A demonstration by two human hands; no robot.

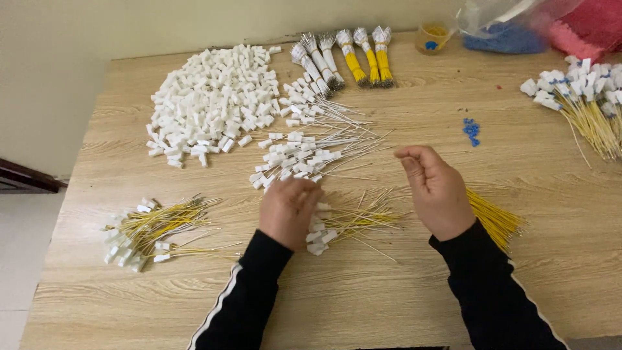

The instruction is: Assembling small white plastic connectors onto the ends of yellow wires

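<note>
Left hand [288, 210] rested palm-down on a small pile of yellow wires with white connectors [343, 223], fingers curled; any grip could not be told. Right hand [435, 188] hovered half-closed, apparently empty. Finished bunch [152, 230] lay left on the table [389, 298]; large heap of loose connectors [210, 104] remained.
</note>
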